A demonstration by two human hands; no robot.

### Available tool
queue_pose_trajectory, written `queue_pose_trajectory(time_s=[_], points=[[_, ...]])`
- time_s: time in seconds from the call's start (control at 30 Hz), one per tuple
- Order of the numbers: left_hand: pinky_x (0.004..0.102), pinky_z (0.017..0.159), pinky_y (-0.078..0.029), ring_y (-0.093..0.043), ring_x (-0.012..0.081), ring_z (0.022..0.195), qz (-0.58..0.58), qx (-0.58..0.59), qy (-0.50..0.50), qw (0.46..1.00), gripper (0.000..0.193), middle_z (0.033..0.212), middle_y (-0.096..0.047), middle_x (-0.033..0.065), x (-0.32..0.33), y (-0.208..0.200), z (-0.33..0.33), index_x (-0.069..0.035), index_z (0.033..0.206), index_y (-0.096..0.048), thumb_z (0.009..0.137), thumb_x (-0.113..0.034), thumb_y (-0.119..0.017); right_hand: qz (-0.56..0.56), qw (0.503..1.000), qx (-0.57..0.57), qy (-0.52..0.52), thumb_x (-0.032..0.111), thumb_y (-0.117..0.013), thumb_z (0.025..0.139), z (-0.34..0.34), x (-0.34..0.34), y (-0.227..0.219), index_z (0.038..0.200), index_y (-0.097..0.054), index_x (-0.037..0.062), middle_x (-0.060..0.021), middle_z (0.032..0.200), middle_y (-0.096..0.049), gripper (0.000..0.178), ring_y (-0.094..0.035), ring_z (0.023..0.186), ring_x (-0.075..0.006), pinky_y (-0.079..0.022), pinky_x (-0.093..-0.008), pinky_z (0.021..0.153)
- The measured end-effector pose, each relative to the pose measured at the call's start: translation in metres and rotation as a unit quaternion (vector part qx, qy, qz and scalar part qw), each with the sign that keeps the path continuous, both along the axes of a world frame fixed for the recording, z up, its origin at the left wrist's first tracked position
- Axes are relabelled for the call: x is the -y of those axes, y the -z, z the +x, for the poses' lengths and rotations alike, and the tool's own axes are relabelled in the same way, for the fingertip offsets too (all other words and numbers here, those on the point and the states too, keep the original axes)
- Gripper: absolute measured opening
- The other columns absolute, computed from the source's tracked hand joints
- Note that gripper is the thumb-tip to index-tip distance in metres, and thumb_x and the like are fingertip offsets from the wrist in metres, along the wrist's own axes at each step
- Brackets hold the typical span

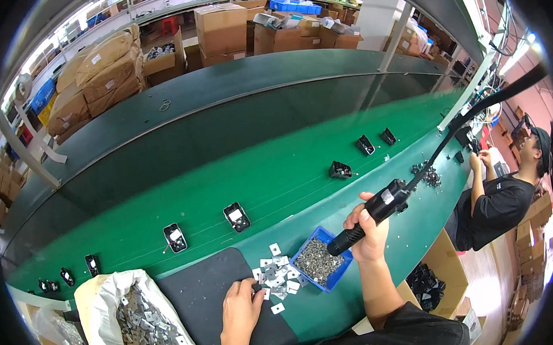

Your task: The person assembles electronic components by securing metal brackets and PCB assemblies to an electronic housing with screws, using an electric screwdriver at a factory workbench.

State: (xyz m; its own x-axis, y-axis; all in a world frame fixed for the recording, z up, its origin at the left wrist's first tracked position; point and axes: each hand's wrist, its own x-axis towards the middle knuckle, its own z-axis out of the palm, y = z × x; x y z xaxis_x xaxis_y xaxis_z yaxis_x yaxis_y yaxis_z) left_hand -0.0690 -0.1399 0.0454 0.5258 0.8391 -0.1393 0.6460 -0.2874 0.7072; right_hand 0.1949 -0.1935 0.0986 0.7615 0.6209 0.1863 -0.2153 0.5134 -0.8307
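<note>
My right hand (370, 236) is wrapped round a black electric screwdriver (383, 205) with a cable at its top end. The driver slants down to the left, its tip over a blue tray (342, 273) of small metal screws (316, 262). Low on the black mat (195, 287), my left hand (238, 307) has its fingertips closed on a small black part (256, 288); most of that part is hidden. Just beside those fingers lies a loose heap of small square metal plates (280, 275), each with a hole, left of the tray.
A white sack (91, 301) of metal pieces stands at lower left. Beyond the mat, a green conveyor belt (277, 191) carries several open black housings (236, 217). At right, a co-worker (499, 193) handles parts near a pile of black pieces (429, 175). A carton (456, 269) of black parts stands below.
</note>
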Motion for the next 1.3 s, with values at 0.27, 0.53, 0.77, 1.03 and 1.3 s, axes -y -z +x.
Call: queue_pose_trajectory(time_s=[0.27, 0.53, 0.77, 1.03, 1.3], points=[[0.0417, 0.075, -0.048, -0.058, 0.0347, 0.085, 0.08, -0.003, -0.021, 0.997, 0.03, 0.092, -0.058, 0.0152, 0.022, -0.004, -0.016, -0.001, 0.1, -0.06, 0.075, -0.012, -0.072, -0.084, 0.995, 0.039, 0.026, 0.015, -0.07, 0.079, -0.001, -0.008, 0.016, 0.117, -0.043, -0.0017, -0.0051, 0.073, -0.052, 0.05, -0.053, 0.064, -0.0156, -0.045, -0.0312, 0.06], [0.0403, 0.071, -0.049, -0.061, 0.0318, 0.079, 0.092, 0.002, -0.014, 0.996, 0.023, 0.089, -0.059, 0.0156, 0.018, 0.0, -0.015, 0.001, 0.089, -0.061, 0.071, -0.007, -0.073, -0.017, 1.0, 0.008, 0.005, 0.015, -0.07, 0.081, 0.007, 0.004, -0.004, 0.118, -0.045, 0.0, -0.006, 0.073, -0.055, 0.047, -0.055, 0.066, -0.0162, -0.046, -0.0312, 0.062], [0.0366, 0.062, -0.05, -0.061, 0.0285, 0.067, 0.06, 0.018, -0.022, 0.998, 0.015, 0.078, -0.059, 0.0145, 0.013, -0.001, -0.021, 0.0, 0.082, -0.062, 0.071, -0.004, -0.072, 0.124, 0.991, 0.003, -0.044, 0.028, -0.062, 0.089, 0.016, 0.028, -0.055, 0.126, -0.042, 0.0043, -0.0016, 0.074, -0.049, 0.048, -0.049, 0.064, -0.0126, -0.045, -0.0297, 0.06], [0.0329, 0.059, -0.049, -0.062, 0.0246, 0.064, 0.04, 0.088, -0.073, 0.993, 0.01, 0.076, -0.06, 0.0133, 0.002, -0.016, -0.033, 0.001, 0.083, -0.062, 0.075, -0.002, -0.068, 0.207, 0.97, 0.059, -0.115, 0.03, -0.05, 0.097, 0.009, 0.048, -0.057, 0.135, -0.033, 0.005, -0.0012, 0.08, -0.044, 0.049, -0.045, 0.068, -0.0102, -0.042, -0.0276, 0.066], [0.0269, 0.062, -0.051, -0.063, 0.0154, 0.068, 0.005, 0.179, 0.06, 0.982, 0.011, 0.077, -0.063, 0.0102, -0.052, -0.058, 0.032, 0.001, 0.085, -0.062, 0.078, -0.005, -0.069, 0.226, 0.965, 0.054, -0.125, 0.032, -0.059, 0.092, 0.006, 0.046, -0.064, 0.129, -0.032, 0.0065, -0.001, 0.079, -0.047, 0.052, -0.047, 0.066, -0.0114, -0.041, -0.028, 0.064]])
